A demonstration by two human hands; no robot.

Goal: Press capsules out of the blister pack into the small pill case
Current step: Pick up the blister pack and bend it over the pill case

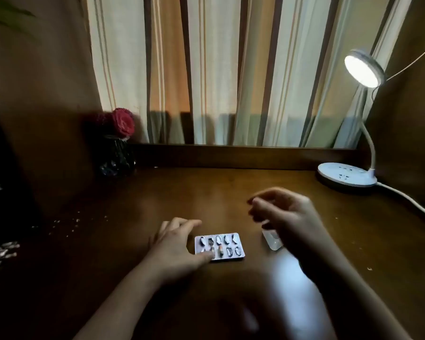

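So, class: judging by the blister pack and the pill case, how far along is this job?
Mostly done: the silver foil blister pack shows mainly torn, empty pockets. In hand: the left hand pins it to the dark wooden desk; the blurred right hand hovers over the small clear pill case. Left: one orange-and-white capsule, possibly more.

Left hand (176,244) thumb rests on blister pack (219,246) lying on desk (133,204); right hand (284,214) (blurred) above pill case (271,240).
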